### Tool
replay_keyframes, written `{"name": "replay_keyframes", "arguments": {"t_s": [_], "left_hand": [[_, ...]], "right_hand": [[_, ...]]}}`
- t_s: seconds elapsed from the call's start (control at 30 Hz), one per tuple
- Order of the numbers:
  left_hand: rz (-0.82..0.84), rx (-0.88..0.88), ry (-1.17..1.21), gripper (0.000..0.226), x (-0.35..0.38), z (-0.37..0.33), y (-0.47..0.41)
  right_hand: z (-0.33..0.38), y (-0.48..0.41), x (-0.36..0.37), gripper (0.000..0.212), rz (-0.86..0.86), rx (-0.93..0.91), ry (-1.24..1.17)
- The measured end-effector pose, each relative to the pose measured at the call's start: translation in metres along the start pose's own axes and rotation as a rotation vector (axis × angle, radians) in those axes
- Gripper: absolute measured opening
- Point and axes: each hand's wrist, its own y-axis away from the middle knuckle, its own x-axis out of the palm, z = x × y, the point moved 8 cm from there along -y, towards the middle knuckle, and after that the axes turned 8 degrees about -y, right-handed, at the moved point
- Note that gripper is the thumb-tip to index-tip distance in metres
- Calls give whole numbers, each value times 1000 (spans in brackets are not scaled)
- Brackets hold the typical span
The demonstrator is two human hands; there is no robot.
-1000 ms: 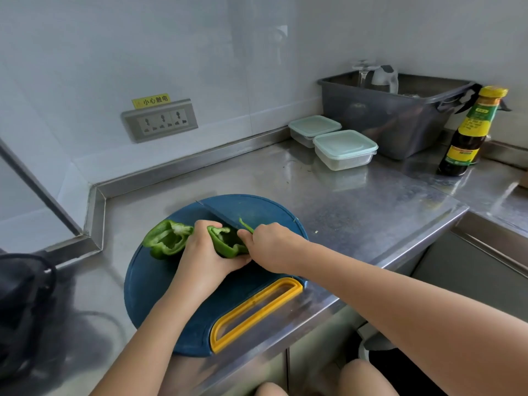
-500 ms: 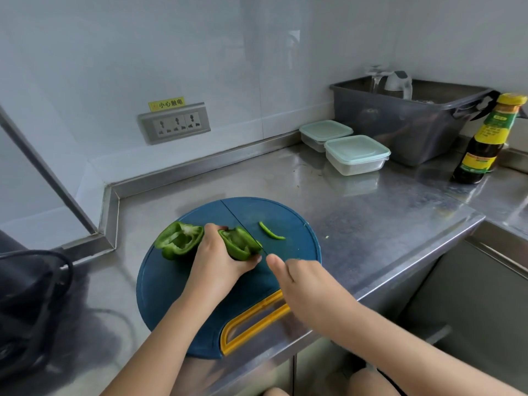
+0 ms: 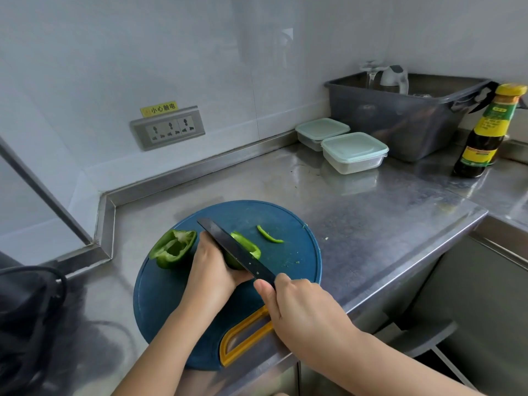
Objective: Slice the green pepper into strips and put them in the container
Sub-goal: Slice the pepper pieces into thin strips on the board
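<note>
On a blue cutting board (image 3: pixel 300 252), left hand (image 3: pixel 213 270) clamps a light, hollow pepper piece (image 3: pixel 246 247), its glossy skin probably slippery; right hand (image 3: pixel 300 304) grips the knife (image 3: pixel 225 243) resting across it

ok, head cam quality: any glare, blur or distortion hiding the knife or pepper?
Head view: wide-angle bowing bends the counter edge and the wall seams. Head view: soft sheen on the steel, nothing blown out. Head view: knife, pepper half, left hand and right hand are sharp, no motion blur.
</note>
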Motion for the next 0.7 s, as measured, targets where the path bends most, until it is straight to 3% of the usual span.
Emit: {"name": "replay_keyframes", "arguments": {"t_s": [0.43, 0.7], "left_hand": [[16, -86, 21, 70, 3, 10, -1], [58, -116, -9, 67, 8, 17, -4]], "right_hand": [[-5, -18, -3, 48, 2, 32, -62], [-10, -34, -10, 55, 159, 48, -236]]}}
